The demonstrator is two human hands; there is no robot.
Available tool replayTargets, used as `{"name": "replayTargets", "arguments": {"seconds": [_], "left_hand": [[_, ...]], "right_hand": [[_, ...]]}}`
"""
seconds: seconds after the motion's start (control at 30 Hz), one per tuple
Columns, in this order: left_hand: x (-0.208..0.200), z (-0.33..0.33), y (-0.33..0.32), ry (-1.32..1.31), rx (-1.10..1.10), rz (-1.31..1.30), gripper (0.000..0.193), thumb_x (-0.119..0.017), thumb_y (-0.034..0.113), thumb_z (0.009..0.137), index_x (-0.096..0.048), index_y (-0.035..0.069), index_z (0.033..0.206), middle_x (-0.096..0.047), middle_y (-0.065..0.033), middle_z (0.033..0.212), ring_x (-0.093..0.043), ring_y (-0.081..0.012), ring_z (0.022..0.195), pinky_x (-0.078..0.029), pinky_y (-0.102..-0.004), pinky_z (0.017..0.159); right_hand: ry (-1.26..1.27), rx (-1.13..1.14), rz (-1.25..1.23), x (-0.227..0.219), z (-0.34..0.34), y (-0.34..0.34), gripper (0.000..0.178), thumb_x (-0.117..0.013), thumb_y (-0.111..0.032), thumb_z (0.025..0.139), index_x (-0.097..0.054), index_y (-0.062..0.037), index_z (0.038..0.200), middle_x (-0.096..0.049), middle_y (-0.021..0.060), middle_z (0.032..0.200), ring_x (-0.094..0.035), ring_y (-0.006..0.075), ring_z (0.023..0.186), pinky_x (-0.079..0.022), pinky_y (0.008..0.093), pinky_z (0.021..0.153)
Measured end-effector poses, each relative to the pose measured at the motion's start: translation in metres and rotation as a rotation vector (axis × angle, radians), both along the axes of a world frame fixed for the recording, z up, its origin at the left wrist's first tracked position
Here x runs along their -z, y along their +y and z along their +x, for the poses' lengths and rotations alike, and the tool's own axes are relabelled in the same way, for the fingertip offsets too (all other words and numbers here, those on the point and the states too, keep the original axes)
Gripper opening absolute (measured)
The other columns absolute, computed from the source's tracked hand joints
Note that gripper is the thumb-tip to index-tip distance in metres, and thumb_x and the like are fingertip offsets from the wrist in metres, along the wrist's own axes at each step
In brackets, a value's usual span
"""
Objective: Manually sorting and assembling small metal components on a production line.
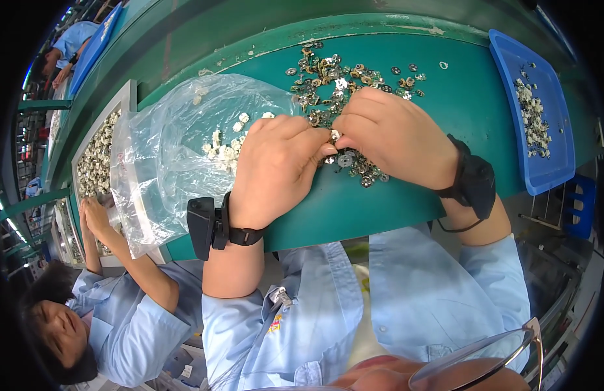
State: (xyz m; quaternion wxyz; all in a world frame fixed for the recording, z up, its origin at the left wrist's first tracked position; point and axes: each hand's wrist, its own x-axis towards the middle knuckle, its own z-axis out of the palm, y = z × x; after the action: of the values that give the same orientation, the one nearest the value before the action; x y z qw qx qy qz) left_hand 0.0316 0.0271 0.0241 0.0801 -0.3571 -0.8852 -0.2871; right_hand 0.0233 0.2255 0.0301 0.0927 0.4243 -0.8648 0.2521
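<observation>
The left hand (276,166) and right hand (396,133) pinched a part (336,135), apparently white, between fingertips over the bench (354,208); work was judged partly done, white pieces (224,154) lying at the bag (171,117), metal parts (365,169) left loose.

Downward head-worn fisheye, close above both hands (276,161) (392,133)

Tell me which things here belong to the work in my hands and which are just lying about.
Likely belong:
small pale part held between left hand and right hand
loose metal parts
white pieces in or on the clear plastic bag
blue tray of small parts

Likely just lying about:
lone pale ring
slotted blue plastic object, far right
</observation>
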Motion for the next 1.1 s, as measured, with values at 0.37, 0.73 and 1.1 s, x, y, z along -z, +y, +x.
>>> {"name": "replayTargets", "arguments": {"seconds": [0.37,0.73,1.1], "left_hand": [[0.006,0.0,0.001,0.021,-0.026,0.048,0.011,-0.065,0.013,0.073,-0.061,0.008,0.081,-0.053,-0.0043,0.068,-0.052,-0.0234,0.066,-0.038,-0.0341,0.059],[0.005,0.0,0.003,0.028,-0.092,0.227,0.013,-0.065,0.01,0.072,-0.061,0.007,0.084,-0.053,-0.0044,0.068,-0.053,-0.0232,0.066,-0.039,-0.0344,0.059],[0.005,0.001,0.001,0.062,-0.081,0.233,0.013,-0.066,0.009,0.07,-0.062,0.008,0.083,-0.055,-0.0034,0.07,-0.053,-0.0228,0.066,-0.037,-0.0338,0.058]], "right_hand": [[-0.134,-0.053,-0.387,0.008,-0.005,-0.005,0.023,-0.066,-0.005,0.072,-0.062,-0.0013,0.095,-0.06,0.0073,0.084,-0.056,0.0225,0.077,-0.046,0.0297,0.071],[-0.368,0.026,-0.603,0.013,-0.006,-0.003,0.016,-0.065,-0.005,0.077,-0.061,-0.0012,0.092,-0.06,0.0081,0.088,-0.055,0.0168,0.081,-0.044,0.0269,0.071],[-0.503,-0.083,-0.69,0.024,-0.004,-0.006,0.016,-0.063,-0.004,0.078,-0.057,-0.0009,0.093,-0.055,0.0078,0.093,-0.051,0.0171,0.087,-0.041,0.0269,0.077]]}}
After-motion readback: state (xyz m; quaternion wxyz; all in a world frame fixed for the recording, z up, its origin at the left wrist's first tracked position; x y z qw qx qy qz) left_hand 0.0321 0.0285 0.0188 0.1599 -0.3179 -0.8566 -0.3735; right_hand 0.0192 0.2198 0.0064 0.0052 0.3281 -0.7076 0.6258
